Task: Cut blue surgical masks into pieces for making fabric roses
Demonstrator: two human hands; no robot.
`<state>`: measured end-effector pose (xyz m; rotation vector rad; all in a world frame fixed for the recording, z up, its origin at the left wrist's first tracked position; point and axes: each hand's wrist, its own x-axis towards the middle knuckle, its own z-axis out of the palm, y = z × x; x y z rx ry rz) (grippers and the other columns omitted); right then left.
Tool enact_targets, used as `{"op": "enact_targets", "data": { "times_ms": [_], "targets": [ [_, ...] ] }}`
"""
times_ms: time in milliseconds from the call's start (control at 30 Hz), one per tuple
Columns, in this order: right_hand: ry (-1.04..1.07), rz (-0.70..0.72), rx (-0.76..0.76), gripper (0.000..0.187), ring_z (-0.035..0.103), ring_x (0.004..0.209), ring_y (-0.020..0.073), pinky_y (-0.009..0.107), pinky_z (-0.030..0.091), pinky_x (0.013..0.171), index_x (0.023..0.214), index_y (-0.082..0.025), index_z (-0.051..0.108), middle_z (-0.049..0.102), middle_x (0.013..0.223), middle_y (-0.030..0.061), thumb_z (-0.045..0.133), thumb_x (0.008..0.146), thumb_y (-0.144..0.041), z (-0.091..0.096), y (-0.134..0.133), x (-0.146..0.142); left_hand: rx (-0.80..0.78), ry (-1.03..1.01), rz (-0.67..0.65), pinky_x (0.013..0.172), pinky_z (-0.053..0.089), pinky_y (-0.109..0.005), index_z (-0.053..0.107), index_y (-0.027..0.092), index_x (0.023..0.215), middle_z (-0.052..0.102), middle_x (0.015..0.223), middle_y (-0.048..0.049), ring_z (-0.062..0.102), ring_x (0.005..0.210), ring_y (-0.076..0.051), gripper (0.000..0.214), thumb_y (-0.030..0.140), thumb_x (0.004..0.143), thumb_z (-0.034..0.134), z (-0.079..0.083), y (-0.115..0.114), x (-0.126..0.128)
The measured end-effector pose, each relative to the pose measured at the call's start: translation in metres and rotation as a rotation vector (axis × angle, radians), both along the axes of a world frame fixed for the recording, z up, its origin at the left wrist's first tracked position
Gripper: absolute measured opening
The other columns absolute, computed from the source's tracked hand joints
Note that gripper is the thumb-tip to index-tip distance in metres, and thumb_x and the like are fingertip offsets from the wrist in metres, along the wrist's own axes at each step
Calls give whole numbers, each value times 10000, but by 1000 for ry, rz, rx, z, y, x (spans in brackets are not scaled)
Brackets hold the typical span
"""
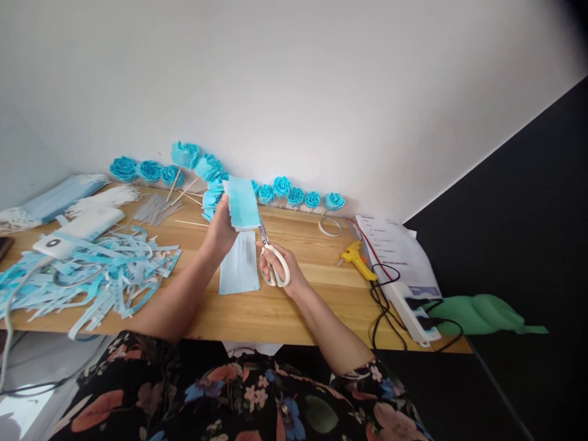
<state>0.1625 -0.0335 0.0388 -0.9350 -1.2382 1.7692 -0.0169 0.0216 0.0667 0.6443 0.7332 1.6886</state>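
My left hand (221, 231) holds up a light blue sheet of mask fabric (242, 204) above the wooden table (257, 306). My right hand (280, 266) grips white-handled scissors (274, 260), whose blades point up to the sheet's lower right edge. Another blue sheet (239, 264) lies flat on the table below both hands. A row of blue fabric roses (294, 196) stands along the wall behind, some on wooden sticks.
A heap of blue and white cut strips (101, 269) and a white power bank (78, 231) lie at left. At right are a tape ring (331, 226), a yellow glue gun (356, 257), papers (395, 248), a power strip (411, 312) and green fabric (482, 313).
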Motion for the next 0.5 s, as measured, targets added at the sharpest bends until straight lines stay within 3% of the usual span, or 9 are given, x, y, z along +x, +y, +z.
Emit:
{"op": "enact_targets", "data": {
  "times_ms": [133, 300, 500],
  "targets": [
    [1, -10, 7, 656, 502, 433, 64, 200, 381, 390, 1185, -177, 692, 613, 663, -35, 791, 732, -640, 0, 2, 0, -4, 95, 39, 871, 578, -324, 693, 168, 1052, 782, 1030, -76, 725, 1035, -267, 467, 424, 698, 857, -3, 0, -1],
    [-19, -12, 14, 650, 492, 443, 71, 212, 366, 400, 1193, -175, 685, 605, 663, -36, 783, 737, -628, 1, 3, 0, -26, 158, 96, 912, 581, -386, 688, 148, 1017, 786, 961, -93, 736, 1019, -294, 486, 412, 652, 871, -10, 6, -5],
    [-195, 158, 103, 598, 557, 568, 98, 228, 414, 522, 1318, -220, 623, 669, 786, -5, 756, 798, -484, 14, 9, 14, 60, 152, 173, 939, 575, -407, 642, 178, 975, 765, 1037, -99, 706, 1102, -306, 507, 431, 611, 890, -14, 13, -19]
  ]
}}
